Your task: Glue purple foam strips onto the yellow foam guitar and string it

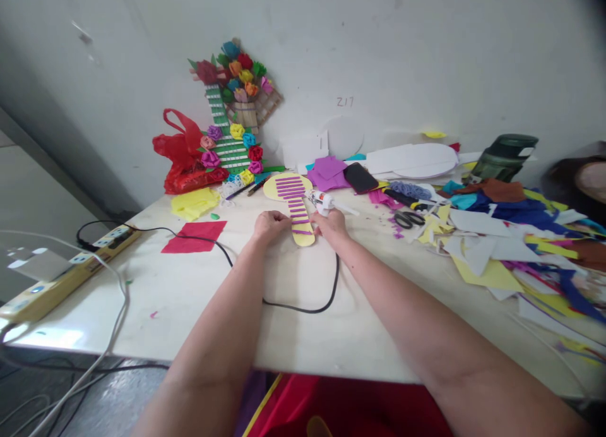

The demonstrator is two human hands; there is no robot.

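Observation:
A yellow spoon-shaped paper cutout (pixel 305 240) lies on the table, its wide end toward the wall. Purple strips (pixel 297 204) run across it in rows, and the lowest one tilts slightly. My left hand (pixel 272 226) is closed, fingertips pinched at the cutout's left edge near the lower strips. On the other side my right hand (pixel 332 226) is wrapped round a white glue gun (pixel 322 201), whose glue stick pokes out to the right. Its fingertips come close to the cutout's right edge. My hand hides the gun's handle, and a black cord (pixel 303 310) loops below.
A power strip (pixel 57 287) and cables lie at left, beside a red paper square (pixel 195 237). Paper flowers (pixel 237 131) and a red plastic bag (pixel 182 156) stand by the wall. At right are a phone (pixel 360 177), scissors (pixel 409 219), paper scraps (pixel 483 228) and a green bottle (pixel 504 159).

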